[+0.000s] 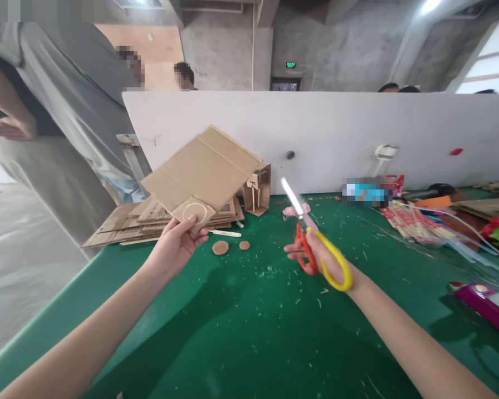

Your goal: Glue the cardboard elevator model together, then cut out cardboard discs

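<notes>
My left hand (183, 241) pinches the lower corner of a large flat cardboard sheet (203, 166), raised and tilted above the table. At that corner, beside my thumb, a white circle (194, 213) is drawn. My right hand (316, 255) grips a pair of scissors (303, 221) with one red and one yellow handle. Their blades look closed, slightly blurred, and point up and away, apart from the cardboard. Between my hands, two small cardboard discs (220, 247) lie on the green table (249, 321) near a white marker pen (225, 233).
Stacked cardboard pieces (137, 221) lie behind my left hand, beside an open cardboard box (258, 191). A white partition (324, 127) borders the table's far side. Packaged sticks (419, 224) and a purple tool (484, 305) lie at right. A person (62, 111) stands at left.
</notes>
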Available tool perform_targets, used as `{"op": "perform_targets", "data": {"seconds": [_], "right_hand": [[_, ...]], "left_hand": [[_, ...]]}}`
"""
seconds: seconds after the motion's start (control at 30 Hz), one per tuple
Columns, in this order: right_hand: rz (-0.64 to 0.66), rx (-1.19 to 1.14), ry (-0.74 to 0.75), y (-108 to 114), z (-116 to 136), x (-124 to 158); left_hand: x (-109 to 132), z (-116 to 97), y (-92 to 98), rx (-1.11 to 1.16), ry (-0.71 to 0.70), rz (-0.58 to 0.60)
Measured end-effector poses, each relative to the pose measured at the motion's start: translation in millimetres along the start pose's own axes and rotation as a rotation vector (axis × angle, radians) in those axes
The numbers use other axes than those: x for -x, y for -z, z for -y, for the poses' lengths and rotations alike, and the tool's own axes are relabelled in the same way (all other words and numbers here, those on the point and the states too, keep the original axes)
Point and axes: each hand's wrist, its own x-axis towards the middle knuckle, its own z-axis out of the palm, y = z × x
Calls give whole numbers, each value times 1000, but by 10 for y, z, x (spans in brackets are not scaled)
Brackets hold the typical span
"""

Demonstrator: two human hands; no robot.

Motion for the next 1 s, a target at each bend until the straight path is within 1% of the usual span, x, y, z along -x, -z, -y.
{"op": "perform_targets", "data": {"seconds": [0.07,0.13,0.2,0.3,0.33,0.4,0.47,0.57,0.63,0.7,0.8,0.9,0.93,1.0], "right_hand": [[-61,-347,-7,-39,59,3],[-106,-529,17,-36,110,11],[-109,-591,70,4,131,15],[-68,-577,117,64,105,15],[-79,-541,111,67,85,13],[-143,-419,110,44,32,4],[-195,-276,158,-2,-34,-11],[-214,-142,249,-54,-130,-40],[-227,-117,278,-64,-164,-57],[-247,-116,297,-66,-164,-67],[-272,-106,307,-73,-132,-65],[-353,-77,313,-85,-117,-58],[-380,-74,314,-88,-117,-56],[-408,-93,321,-100,-115,-54]], "left_hand": [[26,58,25,-36,98,99],[65,128,41,-111,205,226],[103,184,55,-201,277,319],[134,222,72,-312,321,355],[138,224,75,-344,330,356],[142,222,68,-409,358,349],[147,218,39,-455,360,280],[157,216,-44,-516,328,146],[161,211,-107,-530,348,122],[163,198,-160,-502,414,116],[162,162,-204,-423,532,45],[156,114,-202,-304,639,-12],[150,100,-191,-271,663,-7],[133,85,-152,-245,698,48]]}}
